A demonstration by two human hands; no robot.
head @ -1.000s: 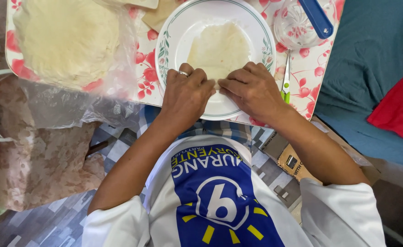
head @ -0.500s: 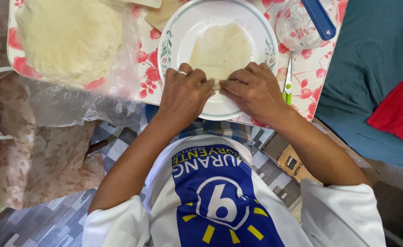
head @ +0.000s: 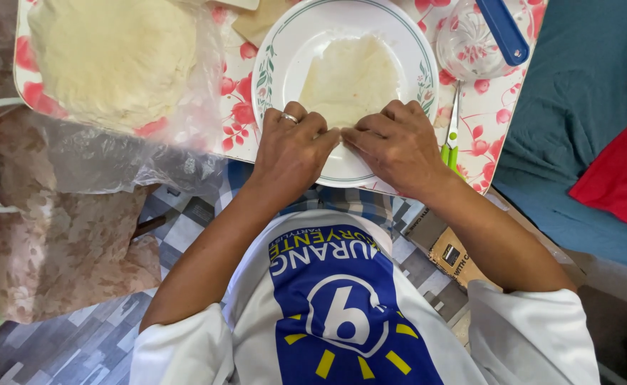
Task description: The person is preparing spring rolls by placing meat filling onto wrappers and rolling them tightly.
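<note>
Both hands, left hand (head: 292, 146) and right hand (head: 397, 142), pinch the near edge of the thin wrapper (head: 349, 78) lying on the white plate (head: 278, 64); the fold looks barely begun, most still flat.

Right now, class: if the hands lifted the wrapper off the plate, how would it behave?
The wrapper looks thin and translucent, lying flat on the plate, so it would probably droop and fold, not stay stiff. It seems very light. The left hand and right hand press its near edge with fingertips only, hinting it may tear easily.
</note>
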